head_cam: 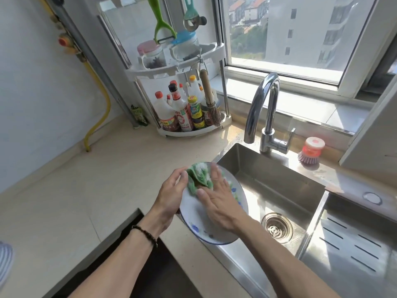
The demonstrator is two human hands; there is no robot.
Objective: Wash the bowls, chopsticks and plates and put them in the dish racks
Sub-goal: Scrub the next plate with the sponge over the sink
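Observation:
A white plate (pixel 194 216) with a blue rim and blue flower prints is tilted over the left edge of the steel sink (pixel 253 168). My left hand (pixel 171 194) grips the plate's left rim, fingers curled behind it. A soapy green cloth (pixel 199 175) lies on the upper part of the plate. My right hand (pixel 217 201) presses flat on the cloth and the plate's face, fingers straight and spread.
A chrome tap (pixel 264 108) arches over the sink, no water running. A red dish brush (pixel 311 151) stands on the ledge behind. A perforated steel drain tray (pixel 348 244) fills the right basin. A corner shelf of sauce bottles (pixel 184 112) stands on the beige counter (pixel 86 190).

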